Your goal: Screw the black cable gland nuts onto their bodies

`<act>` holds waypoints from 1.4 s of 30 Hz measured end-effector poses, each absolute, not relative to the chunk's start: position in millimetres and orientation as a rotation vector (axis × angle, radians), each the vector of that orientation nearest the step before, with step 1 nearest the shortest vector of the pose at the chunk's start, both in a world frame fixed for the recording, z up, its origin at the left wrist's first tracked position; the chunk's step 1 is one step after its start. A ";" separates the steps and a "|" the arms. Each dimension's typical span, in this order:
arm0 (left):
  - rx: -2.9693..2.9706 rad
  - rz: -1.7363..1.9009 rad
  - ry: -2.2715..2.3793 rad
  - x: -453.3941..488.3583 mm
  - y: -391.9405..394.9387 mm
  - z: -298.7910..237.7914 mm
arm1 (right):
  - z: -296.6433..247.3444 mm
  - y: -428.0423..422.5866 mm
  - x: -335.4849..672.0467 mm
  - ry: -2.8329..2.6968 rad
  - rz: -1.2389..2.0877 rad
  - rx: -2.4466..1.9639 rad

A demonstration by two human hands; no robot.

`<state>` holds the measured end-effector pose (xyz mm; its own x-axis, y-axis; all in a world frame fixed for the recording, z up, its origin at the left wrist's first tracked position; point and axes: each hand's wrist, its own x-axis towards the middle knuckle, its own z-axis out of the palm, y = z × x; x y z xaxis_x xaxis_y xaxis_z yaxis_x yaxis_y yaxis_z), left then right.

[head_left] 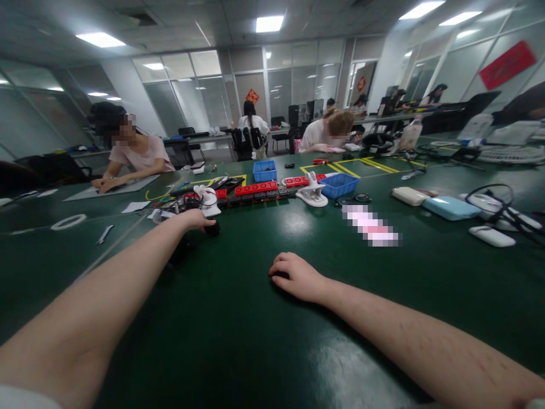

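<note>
Though dark, glossy tabletop (238,324) under curved right hand (298,278)

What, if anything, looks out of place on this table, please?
Nothing looks spilled or broken. Only the jumble of wires beyond the left hand looks untidy, its strands crossing loosely beside a white object.

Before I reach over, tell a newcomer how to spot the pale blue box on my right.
On the green table, look past the right hand, toward the picture's right side. There, right of a cream box and beyond a small white box, lies the pale blue box. Its colour sets it apart: its neighbours are cream or white.
</note>
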<state>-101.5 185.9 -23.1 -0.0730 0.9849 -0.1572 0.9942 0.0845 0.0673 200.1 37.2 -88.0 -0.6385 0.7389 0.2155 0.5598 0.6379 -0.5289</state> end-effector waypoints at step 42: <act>2.276 0.844 2.051 64.4 134.8 -102.0 | -92.9 39.7 191.1 -2.404 0.568 -1.057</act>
